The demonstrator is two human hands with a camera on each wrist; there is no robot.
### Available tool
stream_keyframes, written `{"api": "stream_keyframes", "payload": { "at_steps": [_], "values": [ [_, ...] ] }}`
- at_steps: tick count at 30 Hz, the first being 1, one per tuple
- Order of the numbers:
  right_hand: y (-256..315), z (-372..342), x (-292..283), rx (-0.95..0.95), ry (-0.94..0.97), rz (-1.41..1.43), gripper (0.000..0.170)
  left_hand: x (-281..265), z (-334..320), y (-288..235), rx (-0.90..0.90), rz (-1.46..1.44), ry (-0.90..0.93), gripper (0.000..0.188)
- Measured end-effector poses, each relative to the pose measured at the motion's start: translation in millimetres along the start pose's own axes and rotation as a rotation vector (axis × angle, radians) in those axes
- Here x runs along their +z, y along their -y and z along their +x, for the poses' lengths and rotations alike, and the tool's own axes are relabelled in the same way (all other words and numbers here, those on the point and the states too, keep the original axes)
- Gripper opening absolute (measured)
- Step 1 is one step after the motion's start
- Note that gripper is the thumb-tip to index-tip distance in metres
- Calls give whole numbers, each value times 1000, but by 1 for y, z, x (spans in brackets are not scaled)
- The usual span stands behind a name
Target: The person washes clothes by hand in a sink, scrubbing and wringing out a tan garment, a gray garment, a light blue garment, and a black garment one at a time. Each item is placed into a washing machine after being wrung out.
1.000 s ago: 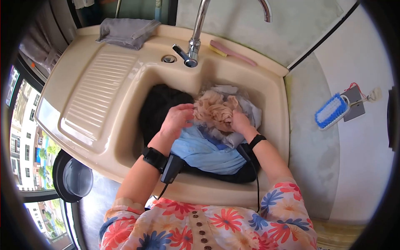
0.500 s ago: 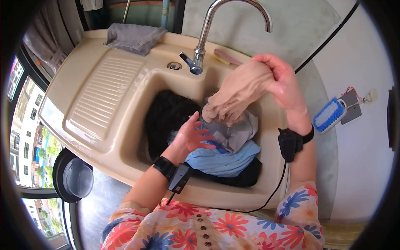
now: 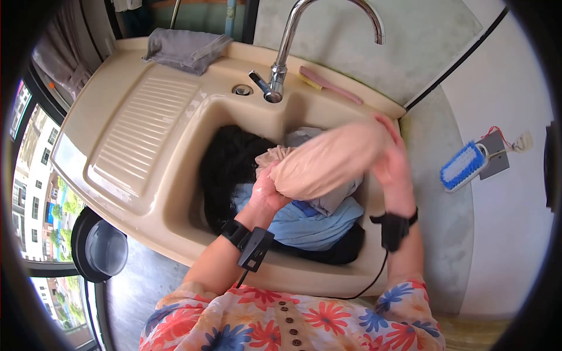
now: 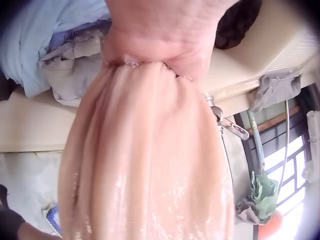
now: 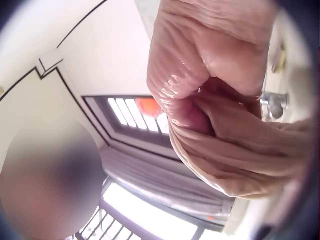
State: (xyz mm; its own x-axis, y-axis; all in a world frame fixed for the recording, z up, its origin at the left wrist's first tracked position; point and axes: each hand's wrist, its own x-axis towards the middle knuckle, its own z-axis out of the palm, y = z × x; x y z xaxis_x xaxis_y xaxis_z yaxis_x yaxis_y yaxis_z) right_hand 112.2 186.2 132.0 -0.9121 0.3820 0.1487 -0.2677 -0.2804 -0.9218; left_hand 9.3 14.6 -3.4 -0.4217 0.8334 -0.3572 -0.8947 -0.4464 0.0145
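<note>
A wet, beige piece of thin fabric (image 3: 331, 161) is stretched slantwise above the sink basin, puffed out between the two hands. At its lower left end my left hand (image 3: 266, 193) grips it, and a crumpled bit sticks out past the fist. My right hand (image 3: 393, 161), blurred, holds the upper right end; in the right wrist view its fingers curl into the fabric (image 5: 250, 155). Lengthwise folds run from the left hand in the left wrist view. Below lie a light blue cloth (image 3: 316, 228), a grey cloth (image 3: 339, 199) and black clothing (image 3: 231, 169) in the basin.
A tall chrome faucet (image 3: 281, 64) stands behind the basin, with a pink-handled brush (image 3: 331, 88) on the ledge. To the left is a ribbed washboard (image 3: 143, 131), with a folded grey cloth (image 3: 187, 50) at the back. A blue-and-white brush (image 3: 463, 167) hangs on the right wall.
The beige fabric came up out of the basin in the right hand, which swung up and right. Since then the left hand, earlier spread and free, has taken its lower end.
</note>
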Motion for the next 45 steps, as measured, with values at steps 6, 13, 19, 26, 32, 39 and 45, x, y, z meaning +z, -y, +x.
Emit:
{"api": "stream_keyframes", "payload": {
  "at_steps": [6, 13, 19, 26, 32, 39, 45],
  "values": [
    [-143, -2, -57, 149, 68, -290, 38, 29, -21, 12, -106, -80, 186, 36],
    [-170, -36, -30, 89, 69, -202, 52, 22, -33, 13, -144, -51, 247, 40],
    [-100, -7, -40, 256, -32, 267, 44, 25, -35, 18, -125, 267, 183, 59],
    [-124, 20, -41, 447, -68, 25, 26, 13, -15, 8, 351, 1426, 254, 125],
    [-174, 15, -43, 645, 20, -227, 24, 22, -12, 6, -311, 2204, 26, 106],
    [-114, 21, -36, 549, 55, -127, 42, 9, -21, -3, 73, 1158, 281, 57],
    [-134, -22, -53, 406, 164, 780, 64, 30, -44, -4, -300, 234, 279, 49]
  ]
}}
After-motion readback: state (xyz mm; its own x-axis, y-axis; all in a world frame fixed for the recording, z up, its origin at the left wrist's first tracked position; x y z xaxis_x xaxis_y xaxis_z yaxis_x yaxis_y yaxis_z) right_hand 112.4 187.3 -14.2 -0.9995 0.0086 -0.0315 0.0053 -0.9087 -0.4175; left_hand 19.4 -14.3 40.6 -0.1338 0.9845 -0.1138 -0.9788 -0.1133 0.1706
